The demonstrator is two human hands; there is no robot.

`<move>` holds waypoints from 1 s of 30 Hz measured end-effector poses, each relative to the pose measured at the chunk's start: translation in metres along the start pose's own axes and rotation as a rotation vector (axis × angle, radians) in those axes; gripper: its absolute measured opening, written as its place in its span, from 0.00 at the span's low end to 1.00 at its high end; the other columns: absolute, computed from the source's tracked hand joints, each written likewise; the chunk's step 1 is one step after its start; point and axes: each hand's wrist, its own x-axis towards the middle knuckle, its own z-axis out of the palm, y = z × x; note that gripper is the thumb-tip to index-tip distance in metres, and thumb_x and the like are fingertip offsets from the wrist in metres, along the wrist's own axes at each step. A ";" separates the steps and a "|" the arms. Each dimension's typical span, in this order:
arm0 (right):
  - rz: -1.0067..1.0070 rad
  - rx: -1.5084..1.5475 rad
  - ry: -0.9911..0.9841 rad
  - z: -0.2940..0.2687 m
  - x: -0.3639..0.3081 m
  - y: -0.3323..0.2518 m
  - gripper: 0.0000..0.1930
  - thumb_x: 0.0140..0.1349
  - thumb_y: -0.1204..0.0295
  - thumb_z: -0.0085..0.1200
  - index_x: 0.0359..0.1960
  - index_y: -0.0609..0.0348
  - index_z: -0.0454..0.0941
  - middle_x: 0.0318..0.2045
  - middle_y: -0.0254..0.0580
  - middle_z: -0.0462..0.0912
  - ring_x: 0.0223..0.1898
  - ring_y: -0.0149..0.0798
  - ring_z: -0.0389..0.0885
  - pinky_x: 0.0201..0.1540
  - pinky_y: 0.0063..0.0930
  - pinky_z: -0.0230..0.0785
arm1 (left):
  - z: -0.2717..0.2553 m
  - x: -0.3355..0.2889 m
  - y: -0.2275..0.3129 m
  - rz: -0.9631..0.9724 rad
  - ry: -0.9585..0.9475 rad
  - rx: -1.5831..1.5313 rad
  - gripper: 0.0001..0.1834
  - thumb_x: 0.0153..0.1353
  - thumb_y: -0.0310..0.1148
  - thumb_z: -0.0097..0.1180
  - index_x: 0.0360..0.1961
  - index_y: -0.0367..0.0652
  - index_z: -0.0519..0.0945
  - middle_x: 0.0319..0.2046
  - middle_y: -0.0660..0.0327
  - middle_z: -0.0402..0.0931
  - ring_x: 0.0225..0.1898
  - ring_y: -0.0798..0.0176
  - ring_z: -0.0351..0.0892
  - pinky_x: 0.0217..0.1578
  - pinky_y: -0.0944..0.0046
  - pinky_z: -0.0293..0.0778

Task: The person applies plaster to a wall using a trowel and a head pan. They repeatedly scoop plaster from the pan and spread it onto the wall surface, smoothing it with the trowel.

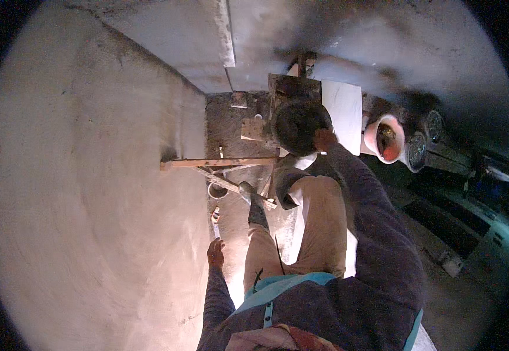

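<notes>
My right hand is at the near right edge of a dark round basin, its fingers closed at the rim. A small white bit shows just below that hand; its kind is unclear. The basin sits on a dark board, with a white panel to its right. Low at the left, my left hand is closed around the end of a slim tool, white near the fingers and orange-yellow at the far end. This tool is too small to name. Beside it rises the pale plastered wall.
A wooden bar with slanting struts reaches from the wall toward the board. Below it stands a round container near my boot. To the right are a pinkish-white bucket and clear containers. A wooden block lies farther off.
</notes>
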 end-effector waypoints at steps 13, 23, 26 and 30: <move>0.237 1.363 -0.023 -0.058 -0.128 -0.020 0.15 0.72 0.55 0.58 0.39 0.54 0.78 0.20 0.30 0.73 0.14 0.26 0.68 0.14 0.27 0.60 | 0.010 -0.012 0.037 -0.120 0.029 0.213 0.19 0.77 0.36 0.50 0.60 0.35 0.77 0.52 0.49 0.82 0.52 0.54 0.84 0.56 0.57 0.81; 0.368 1.892 0.016 -0.091 -0.152 -0.035 0.15 0.72 0.55 0.57 0.33 0.52 0.74 0.20 0.27 0.71 0.15 0.23 0.63 0.15 0.22 0.53 | -0.001 0.008 0.026 0.256 -0.023 0.693 0.25 0.78 0.49 0.46 0.59 0.38 0.79 0.51 0.46 0.84 0.53 0.49 0.84 0.54 0.51 0.79; 0.450 1.408 -0.078 -0.148 -0.161 -0.032 0.10 0.69 0.62 0.62 0.42 0.53 0.77 0.22 0.29 0.74 0.16 0.25 0.66 0.15 0.24 0.58 | -0.002 0.005 0.028 0.220 -0.041 0.721 0.20 0.77 0.43 0.49 0.59 0.41 0.80 0.49 0.48 0.85 0.52 0.49 0.85 0.53 0.50 0.79; -0.028 1.126 -0.148 -0.264 -0.194 -0.029 0.12 0.66 0.67 0.61 0.46 0.57 0.77 0.22 0.34 0.77 0.19 0.28 0.75 0.22 0.30 0.71 | 0.007 -0.005 0.035 0.222 -0.029 0.754 0.18 0.75 0.41 0.52 0.55 0.39 0.82 0.48 0.51 0.86 0.47 0.54 0.87 0.51 0.56 0.81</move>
